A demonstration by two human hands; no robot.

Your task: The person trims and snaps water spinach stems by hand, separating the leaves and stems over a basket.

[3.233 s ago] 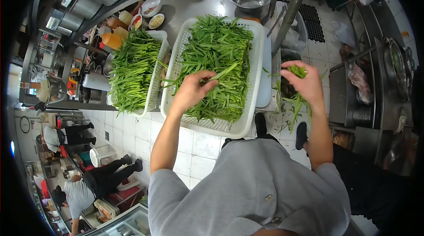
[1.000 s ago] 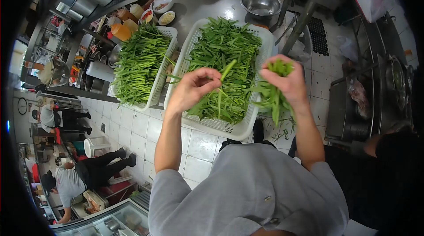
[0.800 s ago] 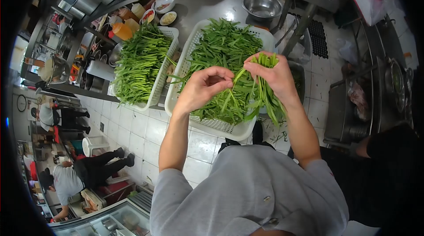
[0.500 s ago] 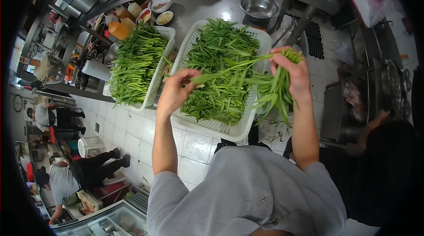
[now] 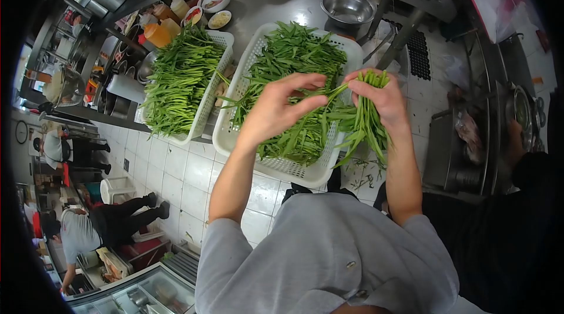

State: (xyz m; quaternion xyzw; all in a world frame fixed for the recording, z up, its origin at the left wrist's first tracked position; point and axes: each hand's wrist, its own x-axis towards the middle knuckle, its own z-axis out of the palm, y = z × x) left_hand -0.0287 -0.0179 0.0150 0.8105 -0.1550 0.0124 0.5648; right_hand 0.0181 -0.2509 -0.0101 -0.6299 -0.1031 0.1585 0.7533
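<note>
My right hand (image 5: pixel 379 96) is closed round a bunch of water spinach (image 5: pixel 367 120), whose stem ends stick up above the fingers and whose leaves hang down. Close by on its left, my left hand (image 5: pixel 288 105) has its thumb and fingers apart, pointing at stems that reach out from the bunch. Beneath it stands a white perforated basket (image 5: pixel 226 132) heaped with loose water spinach (image 5: pixel 305 40). A second white basket (image 5: pixel 205 111), to the left, carries more of these greens (image 5: pixel 182 82), laid with the stems side by side.
Sauce bottles (image 5: pixel 157 36) and small bowls (image 5: pixel 218 19) stand at the back left of the steel counter (image 5: pixel 258 5). A metal bowl (image 5: pixel 348 7) is at the back right. A co-worker's dark sleeve (image 5: pixel 534 170) is at the right; other people work at the left.
My left hand has moved right towards the bunch, and its fingers have spread from a pinch on a leafy stem. My right hand keeps its hold, nearly in place.
</note>
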